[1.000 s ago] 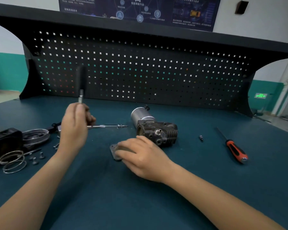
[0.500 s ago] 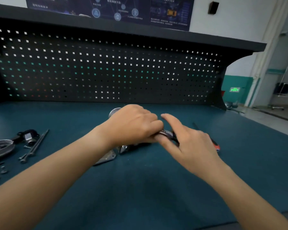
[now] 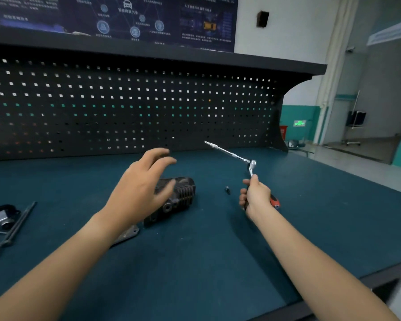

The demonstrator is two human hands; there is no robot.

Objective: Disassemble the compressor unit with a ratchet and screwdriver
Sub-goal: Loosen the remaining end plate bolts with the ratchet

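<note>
Your right hand (image 3: pixel 255 195) grips the ratchet (image 3: pixel 251 165), raised. Your left hand (image 3: pixel 139 188) hovers open over the compressor (image 3: pixel 181 195) mid-tabletop (image 3: pixel 195 262). Bolts (image 3: pixel 12 230) and a plate (image 3: pixel 127 235) lie off at left, so you're probably partway, with the finned body left to strip.

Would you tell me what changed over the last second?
The ratchet passed from the left hand to the right hand, which holds it raised beside the compressor. The left hand now hovers open. Compressor and screwdriver stayed on the bench.

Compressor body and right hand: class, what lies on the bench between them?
Head view: one small dark bit lies there on the mat, touching neither.
</note>
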